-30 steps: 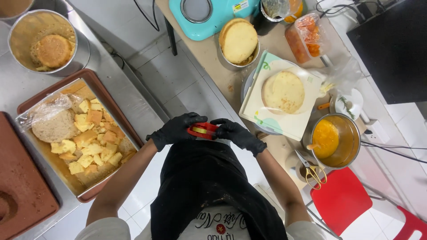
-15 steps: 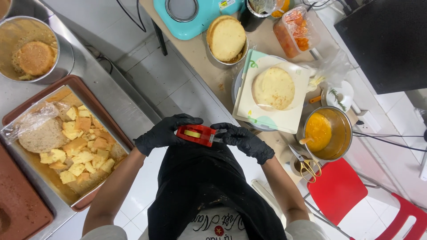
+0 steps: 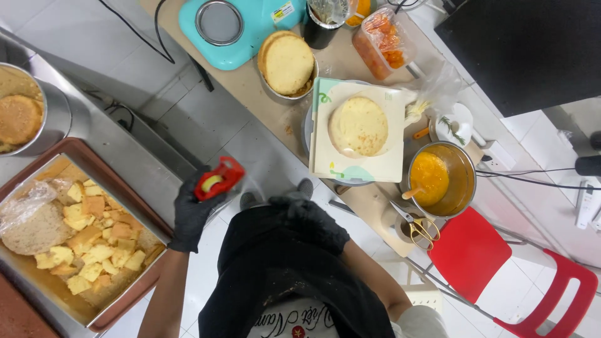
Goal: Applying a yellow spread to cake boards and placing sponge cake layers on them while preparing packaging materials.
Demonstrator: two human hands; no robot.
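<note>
Your black apron [image 3: 282, 281] fills the bottom of the view. Your right hand [image 3: 310, 222], in a black glove, rests against the apron front, fingers curled loosely, holding nothing you can make out. Your left hand [image 3: 191, 209], also gloved, is raised beside the tray edge with fingers wrapped round a small red tool [image 3: 219, 178] with a yellow-green part inside, gripped tight. Left of it, the metal tray [image 3: 125, 294] holds cut sponge cake cubes [image 3: 94, 244] and a wrapped round cake piece [image 3: 28, 225]. Farther out on the tan table [image 3: 263, 94], a round cake layer [image 3: 358, 126] sits on a white board [image 3: 382, 169], beside a metal bowl of orange sauce [image 3: 441, 178]. Scissors [image 3: 416, 228] lie near the bowl. A teal scale [image 3: 231, 28] sits farthest.
</note>
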